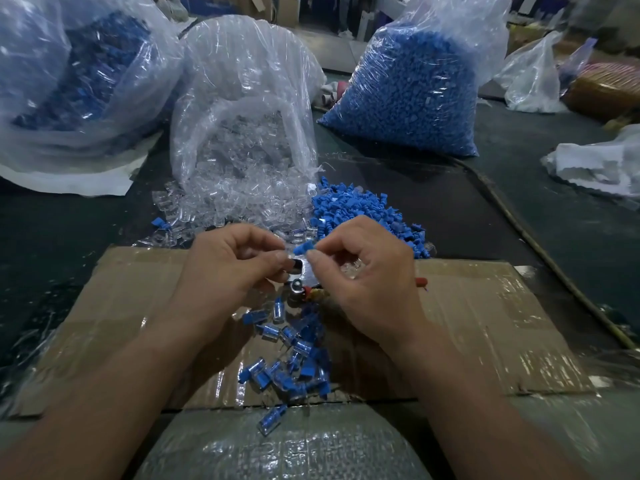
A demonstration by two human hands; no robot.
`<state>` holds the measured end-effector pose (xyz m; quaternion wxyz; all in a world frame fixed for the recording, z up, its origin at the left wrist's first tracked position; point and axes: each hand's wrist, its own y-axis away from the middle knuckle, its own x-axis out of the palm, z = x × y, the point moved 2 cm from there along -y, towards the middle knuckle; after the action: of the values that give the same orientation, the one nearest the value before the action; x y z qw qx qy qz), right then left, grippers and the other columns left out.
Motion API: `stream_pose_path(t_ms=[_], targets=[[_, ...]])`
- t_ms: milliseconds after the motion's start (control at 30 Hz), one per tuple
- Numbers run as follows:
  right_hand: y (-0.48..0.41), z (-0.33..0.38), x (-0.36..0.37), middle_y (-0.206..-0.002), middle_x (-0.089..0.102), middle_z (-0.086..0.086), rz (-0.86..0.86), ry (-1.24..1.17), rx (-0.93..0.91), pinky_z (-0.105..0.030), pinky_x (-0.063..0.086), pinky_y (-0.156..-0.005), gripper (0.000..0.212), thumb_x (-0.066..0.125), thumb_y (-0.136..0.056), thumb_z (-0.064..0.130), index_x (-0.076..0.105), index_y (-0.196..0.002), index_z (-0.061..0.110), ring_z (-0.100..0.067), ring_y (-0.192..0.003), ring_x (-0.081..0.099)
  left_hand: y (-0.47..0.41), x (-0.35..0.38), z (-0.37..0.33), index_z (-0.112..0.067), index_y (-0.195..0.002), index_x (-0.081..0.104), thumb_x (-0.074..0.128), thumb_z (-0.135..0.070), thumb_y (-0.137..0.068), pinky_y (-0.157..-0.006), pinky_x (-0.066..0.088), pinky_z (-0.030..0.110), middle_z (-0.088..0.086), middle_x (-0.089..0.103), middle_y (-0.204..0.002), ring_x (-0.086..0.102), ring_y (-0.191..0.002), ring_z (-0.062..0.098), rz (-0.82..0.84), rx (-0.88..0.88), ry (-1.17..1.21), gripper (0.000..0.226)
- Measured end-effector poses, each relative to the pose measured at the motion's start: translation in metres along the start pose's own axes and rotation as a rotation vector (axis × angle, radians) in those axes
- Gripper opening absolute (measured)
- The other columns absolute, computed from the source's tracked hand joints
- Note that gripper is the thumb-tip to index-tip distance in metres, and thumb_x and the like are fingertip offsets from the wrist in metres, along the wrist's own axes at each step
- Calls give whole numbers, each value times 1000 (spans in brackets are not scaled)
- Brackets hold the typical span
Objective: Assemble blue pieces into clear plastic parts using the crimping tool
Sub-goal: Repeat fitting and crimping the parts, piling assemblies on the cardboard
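My right hand (pixel 367 271) pinches a small blue piece (pixel 303 247) between thumb and forefinger, and some clear parts (pixel 351 266) sit in its palm. My left hand (pixel 228 268) pinches a clear plastic part (pixel 285 254) right beside the blue piece; the two touch at the fingertips. Below the hands lies the crimping tool (pixel 301 277), its metal head and red handle (pixel 420 281) partly hidden by my right hand. A loose heap of blue pieces (pixel 363 209) and a spill of clear parts (pixel 225 206) lie just beyond my hands.
Assembled blue-and-clear pieces (pixel 294 355) are strewn over the taped cardboard sheet (pixel 121 306). Behind stand an open bag of clear parts (pixel 242 98), a bag of blue pieces (pixel 408 88) and a bag at far left (pixel 69 81). A cable (pixel 540 247) crosses the dark table at right.
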<state>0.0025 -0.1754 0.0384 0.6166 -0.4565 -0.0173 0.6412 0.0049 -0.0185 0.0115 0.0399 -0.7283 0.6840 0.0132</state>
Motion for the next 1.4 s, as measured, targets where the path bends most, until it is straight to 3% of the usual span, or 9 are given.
stream_pose_path(t_ms=[167, 500, 733, 933, 1200, 1400], targets=[[2, -1, 6, -68, 56, -3, -10, 80, -59, -36, 47, -53, 13, 64, -76, 15, 64, -67, 5, -15, -61, 50, 2, 3, -1, -23, -66, 70, 70, -25, -55, -48, 53, 23, 8, 70, -63, 67, -56, 15, 29, -3, 69, 12], [5, -4, 11, -66, 54, -1, -18, 208, -143, -18, 31, -55, 21, 54, -78, 24, 59, -65, 8, -7, -60, 41, 6, 8, -8, -13, -69, 65, 67, -18, -55, -51, 51, 16, 4, 69, -61, 63, -54, 10, 52, 62, 121, 15], [5, -6, 9, -72, 58, -3, 61, 82, -113, -29, 47, -57, 13, 66, -78, 18, 65, -72, 6, -12, -66, 51, 7, 5, -8, -12, -66, 64, 65, -15, -57, -51, 50, 16, 3, 67, -59, 60, -51, 9, 88, 25, 142, 10], [5, -10, 7, -95, 69, -3, 136, -102, -70, -21, 51, -80, 27, 69, -77, 8, 68, -103, 6, -7, -89, 60, 4, 3, -5, -20, -59, 71, 67, -16, -53, -48, 50, 17, 4, 66, -57, 60, -49, 10, 118, -14, 164, 8], [3, -13, 4, -89, 70, -7, 223, -176, -64, -26, 54, -76, 23, 71, -74, 1, 70, -96, 4, -11, -82, 65, 4, 2, -3, -16, -59, 71, 70, -14, -49, -44, 48, 18, 8, 65, -57, 59, -46, 12, 191, -105, 188, 10], [3, -14, 3, -87, 71, -4, 184, -182, -82, -21, 54, -74, 21, 71, -73, 8, 70, -94, 4, -9, -81, 64, 6, 3, -5, -17, -60, 72, 70, -12, -52, -47, 49, 17, 7, 67, -59, 62, -50, 12, 210, -94, 210, 10]])
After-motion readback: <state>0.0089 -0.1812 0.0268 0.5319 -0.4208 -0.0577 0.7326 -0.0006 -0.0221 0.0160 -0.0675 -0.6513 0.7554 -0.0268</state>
